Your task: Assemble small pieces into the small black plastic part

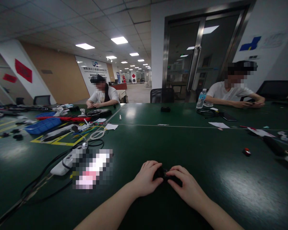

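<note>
My left hand (147, 179) and my right hand (182, 183) meet near the front edge of a dark green table (158, 143). Between them they hold a small black object (162, 174), mostly hidden by my fingers; what it is I cannot tell. Both hands rest low on the tabletop, fingers curled around the object from either side.
A white power strip (64, 163) with black cables lies to my left. A small red and black item (246, 151) sits to the right. A blue tray (43, 125), tools and wires crowd the far left. Two other people sit across the table; a water bottle (201, 99) stands near one.
</note>
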Motion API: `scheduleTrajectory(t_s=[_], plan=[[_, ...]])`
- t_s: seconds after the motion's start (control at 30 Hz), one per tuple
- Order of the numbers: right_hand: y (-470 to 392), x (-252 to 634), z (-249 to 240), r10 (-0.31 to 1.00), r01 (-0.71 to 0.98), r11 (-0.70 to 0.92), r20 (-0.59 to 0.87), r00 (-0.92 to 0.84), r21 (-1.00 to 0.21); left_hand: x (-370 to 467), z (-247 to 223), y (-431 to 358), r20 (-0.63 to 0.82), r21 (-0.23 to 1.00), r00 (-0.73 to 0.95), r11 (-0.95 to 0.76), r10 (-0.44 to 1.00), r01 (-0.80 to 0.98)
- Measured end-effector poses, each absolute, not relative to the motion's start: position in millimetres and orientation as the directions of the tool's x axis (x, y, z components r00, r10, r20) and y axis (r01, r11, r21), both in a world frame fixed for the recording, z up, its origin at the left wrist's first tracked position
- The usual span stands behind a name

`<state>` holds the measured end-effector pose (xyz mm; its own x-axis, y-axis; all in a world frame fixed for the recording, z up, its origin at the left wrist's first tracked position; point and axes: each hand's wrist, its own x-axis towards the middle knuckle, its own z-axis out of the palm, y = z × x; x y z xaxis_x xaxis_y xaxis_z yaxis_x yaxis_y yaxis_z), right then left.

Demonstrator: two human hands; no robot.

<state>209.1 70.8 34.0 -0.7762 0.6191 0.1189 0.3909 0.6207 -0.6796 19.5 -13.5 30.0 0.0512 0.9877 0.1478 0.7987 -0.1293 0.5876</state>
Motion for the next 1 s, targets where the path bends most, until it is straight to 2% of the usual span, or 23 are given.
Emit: scheduleTrajectory(t_s=[0.33, 0.63, 1.0], plan=[[72, 209, 32, 0.633, 0.385, 0.594, 0.114, -0.766, -0.706, 18, 26, -12, 0.180, 0.609, 0.030, -0.135, 0.983, 0.781], [72, 211, 39, 0.645, 0.357, 0.567, 0.130, -0.753, -0.743, 17, 33, -16, 0.075, 0.781, -0.069, -0.015, 0.995, 0.624], [71, 211, 41, 0.654, 0.313, 0.445, 0.066, -0.753, -0.839, 14, 28, -15, 0.058, 0.900, 0.057, -0.077, 0.997, 0.428]])
